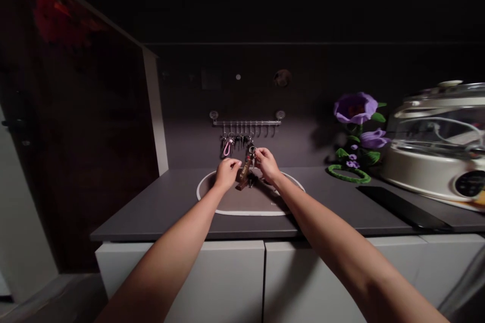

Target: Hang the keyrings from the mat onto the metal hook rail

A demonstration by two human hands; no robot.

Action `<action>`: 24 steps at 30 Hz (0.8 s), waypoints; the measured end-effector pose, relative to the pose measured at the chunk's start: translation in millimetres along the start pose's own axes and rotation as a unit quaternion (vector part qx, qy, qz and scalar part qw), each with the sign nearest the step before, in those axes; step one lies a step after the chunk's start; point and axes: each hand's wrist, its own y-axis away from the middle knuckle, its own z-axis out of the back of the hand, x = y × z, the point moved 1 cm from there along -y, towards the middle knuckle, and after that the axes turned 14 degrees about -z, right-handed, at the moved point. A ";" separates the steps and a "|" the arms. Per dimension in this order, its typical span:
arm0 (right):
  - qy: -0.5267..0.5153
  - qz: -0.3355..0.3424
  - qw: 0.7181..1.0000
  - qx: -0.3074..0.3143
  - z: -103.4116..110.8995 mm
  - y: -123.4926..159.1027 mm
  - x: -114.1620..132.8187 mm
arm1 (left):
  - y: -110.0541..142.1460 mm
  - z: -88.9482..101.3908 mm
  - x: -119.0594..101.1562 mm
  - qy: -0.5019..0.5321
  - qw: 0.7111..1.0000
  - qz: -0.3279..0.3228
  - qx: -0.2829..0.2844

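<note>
My right hand (267,164) pinches a key ring (252,151) just below a clear hook rail (247,122) on the wall. From the ring dangle keys and a brown strap (244,174) with pale lettering. Whether the ring touches a hook, I cannot tell. My left hand (228,172) is closed just left of the strap, thumb and fingertips pressed together; anything between them is hidden. Several other keys (240,140) hang from the rail's left half, along with a pink loop (227,148). The hooks on its right side carry nothing.
Under my hands a brown oval mat (257,204) with a white rim lies on the dark counter (151,212). To the right stand purple artificial flowers (356,108), a flat black object (403,207) and a cream appliance with a clear cover (428,161). A cabinet overhangs above.
</note>
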 end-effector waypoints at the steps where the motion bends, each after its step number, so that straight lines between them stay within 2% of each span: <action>1: -0.011 0.002 1.000 -0.010 2.0 -4.8 2.0 | 0.5 -0.8 -0.2 -0.027 0.999 -0.026 0.015; 4: -0.026 0.004 0.999 -0.042 7.4 -20.4 10.4 | 2.4 -3.6 -1.6 -0.069 0.991 -0.088 0.073; 8: -0.026 0.016 0.995 -0.096 11.4 -38.9 26.8 | 3.6 -6.7 -2.1 -0.106 0.982 -0.112 0.111; 15: -0.041 0.019 0.991 -0.124 6.5 -68.4 44.0 | 1.8 -9.8 4.0 -0.134 0.979 -0.096 0.120; 24: -0.014 0.009 0.982 -0.189 3.5 -100.1 35.0 | 2.9 -11.3 8.2 -0.137 0.980 -0.084 0.116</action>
